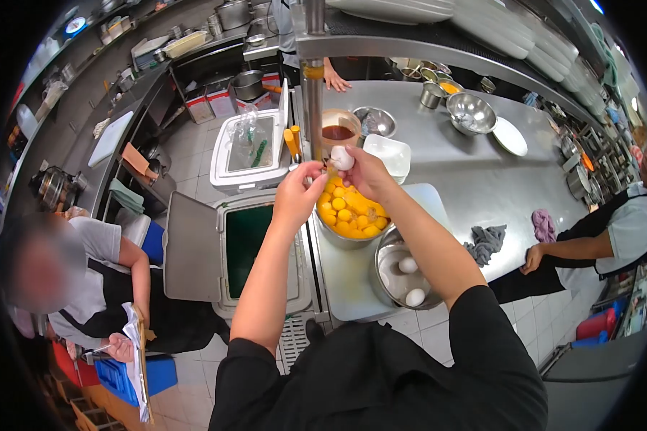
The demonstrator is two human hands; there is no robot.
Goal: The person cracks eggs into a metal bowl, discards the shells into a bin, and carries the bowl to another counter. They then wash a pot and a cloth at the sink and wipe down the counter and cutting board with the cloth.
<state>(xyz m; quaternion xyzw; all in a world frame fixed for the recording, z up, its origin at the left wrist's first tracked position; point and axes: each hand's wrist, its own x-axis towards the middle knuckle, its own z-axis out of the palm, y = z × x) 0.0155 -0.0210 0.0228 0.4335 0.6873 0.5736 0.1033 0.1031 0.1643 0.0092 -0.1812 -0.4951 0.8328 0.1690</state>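
My right hand [366,174] holds a white egg [342,158] above a metal bowl [354,243] of cracked eggs. Many yellow yolks [349,212] fill this bowl. Beside the egg is my left hand [297,192], its fingers bent and the thumb apart from the forefinger; I see no object in it. Something yellowish and wet shows between my hands, just under the egg. Nearer to me, a second metal bowl [382,276] holds whole white eggs [415,297]. Both bowls stand on a pale cutting board [352,305].
An open-lidded bin [287,269] stands left of the board. Behind my hands are a tub of dark red-brown liquid [338,132] and a white container [388,156]. Grey cloth [486,243] lies right. Co-workers stand left [97,251], right [618,230] and across the counter.
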